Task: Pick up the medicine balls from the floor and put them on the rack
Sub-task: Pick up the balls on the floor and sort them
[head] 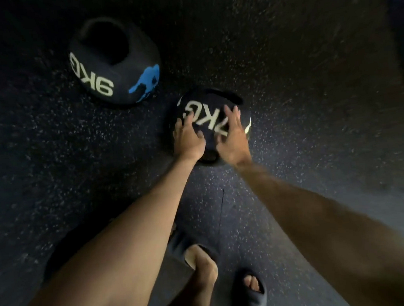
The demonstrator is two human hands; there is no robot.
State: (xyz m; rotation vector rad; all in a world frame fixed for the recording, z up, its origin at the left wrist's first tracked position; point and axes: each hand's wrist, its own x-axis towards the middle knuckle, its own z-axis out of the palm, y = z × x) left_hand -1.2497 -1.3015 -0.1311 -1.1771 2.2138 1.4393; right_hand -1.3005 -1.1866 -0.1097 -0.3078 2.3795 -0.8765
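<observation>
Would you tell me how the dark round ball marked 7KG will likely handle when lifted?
The dark round ball marked 7KG is probably heavy for its size, going by that label. Being round, it may roll across the speckled floor if pushed.

Bare forearms [130, 243], dark slide sandals [252, 301]
</observation>
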